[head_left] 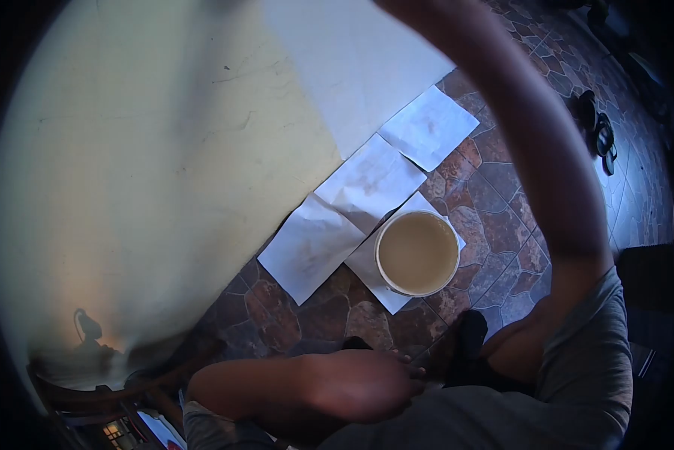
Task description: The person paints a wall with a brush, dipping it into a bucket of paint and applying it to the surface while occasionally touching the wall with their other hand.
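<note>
My right arm [547, 150] rises from the grey-sleeved shoulder and leaves the frame at the top, so my right hand is hidden. My left forearm lies across the bottom of the view. My left hand [371, 382] is seen from its back, with the fingers curled in toward my body; whether they hold anything is hidden. Just beyond it, on the floor, stands a white bucket [417, 253] filled with beige liquid. The bucket rests on a sheet of white paper [367, 271]. The hand does not touch the bucket.
A cream wall [142, 150] fills the left side. More white paper sheets [367, 180] lie along its foot on the brown stone-pattern floor [494, 195]. A pair of dark sandals [599, 135] lies at the right. Dark wooden furniture [89, 397] sits at the bottom left.
</note>
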{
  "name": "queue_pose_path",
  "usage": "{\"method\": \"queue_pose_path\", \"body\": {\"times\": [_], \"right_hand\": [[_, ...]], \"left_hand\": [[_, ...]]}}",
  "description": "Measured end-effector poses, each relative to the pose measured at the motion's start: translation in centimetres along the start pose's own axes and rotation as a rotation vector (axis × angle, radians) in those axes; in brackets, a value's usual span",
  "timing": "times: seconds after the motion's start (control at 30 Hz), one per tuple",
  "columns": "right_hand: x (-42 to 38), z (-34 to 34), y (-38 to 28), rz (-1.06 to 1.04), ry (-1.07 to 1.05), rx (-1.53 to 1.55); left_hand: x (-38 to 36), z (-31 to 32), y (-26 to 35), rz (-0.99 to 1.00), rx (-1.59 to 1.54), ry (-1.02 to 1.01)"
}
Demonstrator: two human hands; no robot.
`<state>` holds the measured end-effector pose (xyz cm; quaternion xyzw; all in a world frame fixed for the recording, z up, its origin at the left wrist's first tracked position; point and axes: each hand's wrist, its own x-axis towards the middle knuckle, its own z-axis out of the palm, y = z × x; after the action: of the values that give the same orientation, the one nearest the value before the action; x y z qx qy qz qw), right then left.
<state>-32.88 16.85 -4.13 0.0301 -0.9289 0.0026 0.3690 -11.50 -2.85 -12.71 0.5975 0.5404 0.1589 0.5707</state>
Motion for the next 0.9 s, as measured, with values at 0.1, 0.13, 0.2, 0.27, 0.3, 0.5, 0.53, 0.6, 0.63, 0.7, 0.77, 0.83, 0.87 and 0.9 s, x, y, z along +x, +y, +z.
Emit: {"method": "queue_pose_path", "body": {"times": [0.1, 0.13, 0.2, 0.27, 0.3, 0.5, 0.53, 0.6, 0.63, 0.7, 0.77, 0.83, 0.87, 0.9], "right_hand": [[-8.4, 10.2, -1.0, -0.065, -0.091, 0.165], [-11.1, 11.8, -1.2, -0.09, -0.197, 0.16], [-15.9, 15.6, -1.2, -0.149, -0.466, 0.137], [-17.0, 17.0, 0.0, -0.17, -0.6, 0.104], [-16.5, 17.1, 0.4, -0.252, -0.694, 0.037], [-7.7, 8.7, 1.8, -0.137, -0.052, 0.099], [-5.8, 8.7, 3.0, -0.095, 0.065, 0.19], [-4.6, 0.6, 2.0, 0.024, 0.225, 0.095], [-3.9, 0.1, 2.3, 0.072, 0.229, 0.09], [-4.8, 3.0, 1.9, 0.095, 0.128, 0.093], [-7.7, 8.7, 1.2, -0.002, 0.03, 0.071], [-13.5, 13.9, -0.2, -0.03, -0.211, 0.205], [-15.9, 15.9, -0.5, -0.054, -0.323, 0.211], [-17.8, 17.8, -0.4, -0.078, -0.437, 0.215]], "left_hand": [[1.7, 3.4, -1.7, -0.057, -0.036, 0.047], [1.4, 3.1, -1.7, -0.065, -0.031, 0.052], [0.9, 3.1, -1.2, -0.072, -0.077, 0.084], [0.9, 3.3, -0.8, -0.077, -0.06, 0.102], [0.8, 3.2, -0.8, -0.087, -0.049, 0.131], [0.5, 2.6, -0.7, -0.046, -0.092, 0.142], [0.5, 2.5, -0.9, -0.048, -0.094, 0.143], [0.6, 2.5, -1.1, -0.091, -0.135, 0.146], [0.5, 2.3, -1.1, -0.093, -0.134, 0.147], [0.5, 1.9, -0.9, -0.077, -0.105, 0.169], [0.7, 2.0, -0.9, -0.086, -0.095, 0.149], [0.6, 2.5, -0.9, -0.093, -0.089, 0.139], [0.6, 2.8, -0.9, -0.086, -0.081, 0.147], [0.5, 2.9, -0.9, -0.078, -0.074, 0.155]]}}
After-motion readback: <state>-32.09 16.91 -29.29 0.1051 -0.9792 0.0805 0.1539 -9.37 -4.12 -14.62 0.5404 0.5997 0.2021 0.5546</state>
